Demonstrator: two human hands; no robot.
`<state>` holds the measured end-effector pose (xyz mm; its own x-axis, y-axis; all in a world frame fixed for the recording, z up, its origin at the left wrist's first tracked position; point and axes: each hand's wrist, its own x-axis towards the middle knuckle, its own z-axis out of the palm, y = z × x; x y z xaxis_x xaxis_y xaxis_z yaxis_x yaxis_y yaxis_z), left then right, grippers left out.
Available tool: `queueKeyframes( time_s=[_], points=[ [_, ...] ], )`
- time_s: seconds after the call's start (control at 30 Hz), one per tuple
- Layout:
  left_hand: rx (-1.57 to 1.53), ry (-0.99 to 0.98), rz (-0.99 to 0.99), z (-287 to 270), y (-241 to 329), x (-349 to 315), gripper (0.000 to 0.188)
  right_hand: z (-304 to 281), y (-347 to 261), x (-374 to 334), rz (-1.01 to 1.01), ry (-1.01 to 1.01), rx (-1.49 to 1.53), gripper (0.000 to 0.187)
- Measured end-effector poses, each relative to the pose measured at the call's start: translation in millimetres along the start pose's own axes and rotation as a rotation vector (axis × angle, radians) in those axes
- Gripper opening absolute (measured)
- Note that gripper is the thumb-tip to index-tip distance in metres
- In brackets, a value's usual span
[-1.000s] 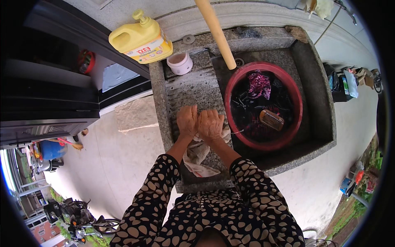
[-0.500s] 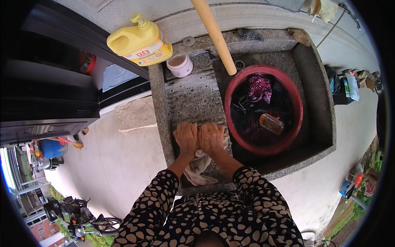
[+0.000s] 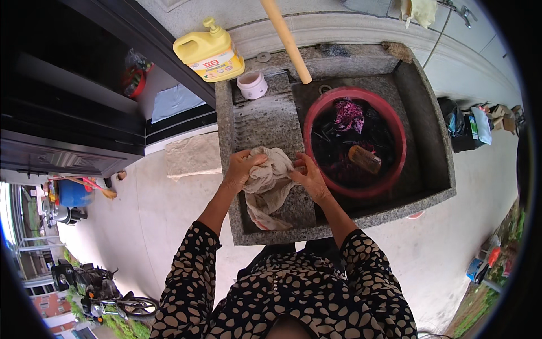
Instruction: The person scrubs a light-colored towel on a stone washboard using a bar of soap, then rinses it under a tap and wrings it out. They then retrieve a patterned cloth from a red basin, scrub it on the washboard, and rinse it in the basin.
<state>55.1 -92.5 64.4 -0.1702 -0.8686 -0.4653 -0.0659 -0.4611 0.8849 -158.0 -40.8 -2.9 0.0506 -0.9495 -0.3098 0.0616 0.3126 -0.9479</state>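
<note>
A bunched, wet, off-white cloth [image 3: 270, 172] lies on the sloping stone washboard [image 3: 265, 121], its loose tail trailing toward the near edge. My left hand [image 3: 241, 168] is closed on the cloth's left side, thumb on top. At its right side my right hand [image 3: 310, 176] pinches the edge with curled fingers. To the right, a red basin [image 3: 402, 141] of dark water stands in the stone sink [image 3: 432, 164]. Purple-pink patterned fabric [image 3: 350, 116] shows in the water, and near it floats a brown scrubbing brush [image 3: 365, 159].
A yellow pump jug [image 3: 212, 56] and a pinkish-white tub [image 3: 252, 86] stand at the sink's far left corner. A wooden pole [image 3: 287, 42] slants in over the far rim. Bags and cartons [image 3: 474, 125] lie right of the sink; a motorcycle [image 3: 116, 299] is at lower left.
My hands were pressed together on the squeezed cloth; now they are apart, with the cloth loosened and bunched up between them. The view has shifted slightly.
</note>
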Motion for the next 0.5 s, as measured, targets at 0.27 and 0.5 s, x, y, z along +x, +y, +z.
queueKeyframes(
  time_s=[0.27, 0.5],
  points=[
    [-0.352, -0.030, 0.247, 3.8, 114.8, -59.7, 0.024, 18.9, -35.2, 40.4, -0.071, -0.102, -0.097, 0.027],
    [-0.419, 0.301, 0.611, -21.9, 162.1, -98.1, 0.031, 27.5, -155.2, 40.5, -0.615, 0.080, -0.015, 0.024]
  ],
)
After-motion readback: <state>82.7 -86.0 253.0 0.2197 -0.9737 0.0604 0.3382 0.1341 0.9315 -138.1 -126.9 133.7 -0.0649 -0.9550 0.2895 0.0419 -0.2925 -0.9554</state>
